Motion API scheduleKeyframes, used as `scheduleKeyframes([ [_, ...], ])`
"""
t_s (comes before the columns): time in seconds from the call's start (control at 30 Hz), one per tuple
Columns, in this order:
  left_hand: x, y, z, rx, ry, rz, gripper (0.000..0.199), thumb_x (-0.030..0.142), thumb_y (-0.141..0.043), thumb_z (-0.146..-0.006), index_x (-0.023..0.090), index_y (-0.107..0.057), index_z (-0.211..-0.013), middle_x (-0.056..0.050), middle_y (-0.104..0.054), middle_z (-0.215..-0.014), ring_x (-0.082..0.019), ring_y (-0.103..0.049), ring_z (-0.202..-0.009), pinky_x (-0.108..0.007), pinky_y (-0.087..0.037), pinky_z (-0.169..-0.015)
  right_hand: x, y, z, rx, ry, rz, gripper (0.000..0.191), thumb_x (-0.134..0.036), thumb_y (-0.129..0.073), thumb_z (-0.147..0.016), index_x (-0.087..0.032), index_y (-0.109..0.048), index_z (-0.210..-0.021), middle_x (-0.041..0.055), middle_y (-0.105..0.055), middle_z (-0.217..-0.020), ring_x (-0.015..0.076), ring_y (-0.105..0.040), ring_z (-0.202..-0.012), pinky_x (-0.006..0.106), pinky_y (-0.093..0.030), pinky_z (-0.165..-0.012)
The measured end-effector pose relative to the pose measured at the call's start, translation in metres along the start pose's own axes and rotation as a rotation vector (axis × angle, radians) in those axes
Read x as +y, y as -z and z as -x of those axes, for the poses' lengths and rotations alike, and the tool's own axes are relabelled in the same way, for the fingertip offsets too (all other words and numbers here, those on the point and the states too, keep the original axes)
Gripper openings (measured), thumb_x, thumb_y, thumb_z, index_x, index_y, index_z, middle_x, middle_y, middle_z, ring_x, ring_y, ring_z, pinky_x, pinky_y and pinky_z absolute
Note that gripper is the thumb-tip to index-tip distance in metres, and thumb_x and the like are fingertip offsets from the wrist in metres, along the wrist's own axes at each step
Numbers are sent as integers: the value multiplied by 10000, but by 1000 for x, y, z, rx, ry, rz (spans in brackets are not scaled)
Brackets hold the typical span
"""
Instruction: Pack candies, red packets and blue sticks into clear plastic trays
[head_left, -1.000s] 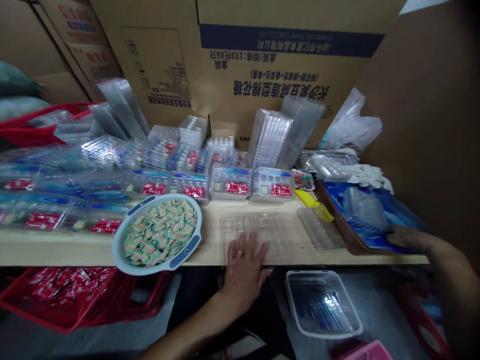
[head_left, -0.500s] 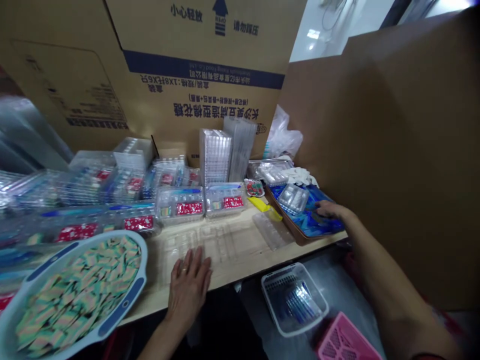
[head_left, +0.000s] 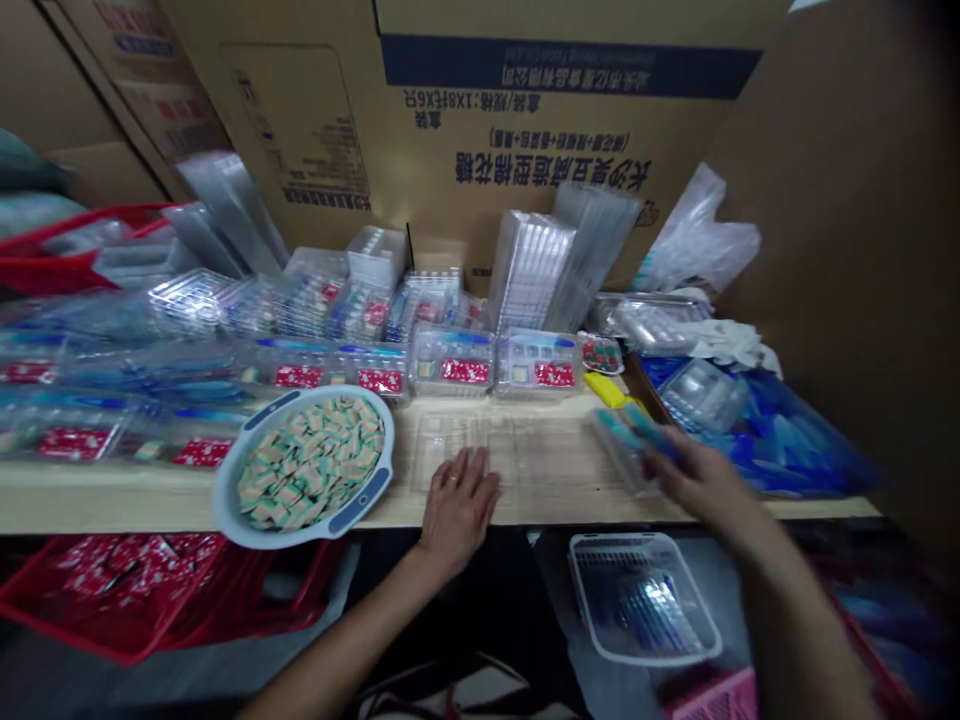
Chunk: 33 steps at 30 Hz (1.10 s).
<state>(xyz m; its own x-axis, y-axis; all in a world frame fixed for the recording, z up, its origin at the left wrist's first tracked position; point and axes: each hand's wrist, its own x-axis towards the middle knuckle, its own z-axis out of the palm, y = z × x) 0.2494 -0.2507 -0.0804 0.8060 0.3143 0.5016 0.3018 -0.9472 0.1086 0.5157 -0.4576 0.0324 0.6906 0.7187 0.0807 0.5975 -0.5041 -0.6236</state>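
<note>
My left hand [head_left: 459, 505] lies with its fingers spread on the near edge of a clear plastic tray [head_left: 517, 450] on the wooden table. My right hand [head_left: 694, 465], blurred by motion, is closed round blue packets [head_left: 637, 432], over a clear plastic piece at the right of the table. Left of my left hand sits an oval white-blue basin [head_left: 379, 400] full of small striped pieces [head_left: 311, 460]. Beyond the clear tray, two filled clear boxes [head_left: 454, 362] hold red packets and blue items.
A brown tray [head_left: 649, 392] with blue packets and a clear container is at the right. Filled boxes and stacked clear trays [head_left: 529, 270] line the back, before a large carton [head_left: 420, 190]. Below the table are a white basket [head_left: 581, 600] and red baskets [head_left: 135, 645].
My right hand has moved left from the brown tray with blue packets in it. My left hand stays on the clear tray. The view has shifted left, showing red baskets.
</note>
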Motion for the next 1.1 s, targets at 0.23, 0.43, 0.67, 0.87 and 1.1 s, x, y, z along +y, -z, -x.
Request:
scheduleKeyframes([
  [0.23,0,-1,4,11,0,23,238,290,-586,-984,255,-692,-1194,-80,-572,-1500,-328,-504,-1395,-499,-431,-1071,-77,-104,14,-45,-138,343,213,-171,-500,-897,-112,-650,-1037,103,-681,-787,205,-598,-667,291,-261,-593],
  [0.43,0,1,5,-2,-10,20,274,292,-581,-984,244,-663,-1241,-107,-557,-1508,-332,-493,-1406,-496,-438,-1068,-91,-115,19,80,-85,370,232,-110,-486,-948,-125,-608,-1145,78,-681,-829,182,-598,-687,278,-275,-620],
  [0.67,0,-1,5,-3,-8,22,266,303,-575,-987,241,-651,-1234,-107,-557,-1507,-334,-497,-1402,-494,-443,-1066,-100,-128,11,-103,-161,441,210,-160,-449,-1004,-139,-616,-1129,114,-699,-971,210,-658,-827,297,-322,-680],
  [0.87,-1,2,8,105,15,133,341,249,-555,-976,157,-553,-1305,-191,-543,-1493,-317,-471,-1424,-481,-461,-1067,-99,-108,5,-84,-237,458,348,-326,-345,-1055,-158,-606,-1213,143,-709,-1019,262,-683,-880,317,-343,-673],
  [1.1,-3,16,22,370,223,256,257,121,-505,-929,198,-517,-1173,-179,-602,-1356,-289,-538,-1331,-522,-458,-1060,-136,-141,10,-272,-29,285,554,-184,-385,-989,-168,-410,-1543,134,-732,-1134,273,-699,-1038,345,-468,-840],
])
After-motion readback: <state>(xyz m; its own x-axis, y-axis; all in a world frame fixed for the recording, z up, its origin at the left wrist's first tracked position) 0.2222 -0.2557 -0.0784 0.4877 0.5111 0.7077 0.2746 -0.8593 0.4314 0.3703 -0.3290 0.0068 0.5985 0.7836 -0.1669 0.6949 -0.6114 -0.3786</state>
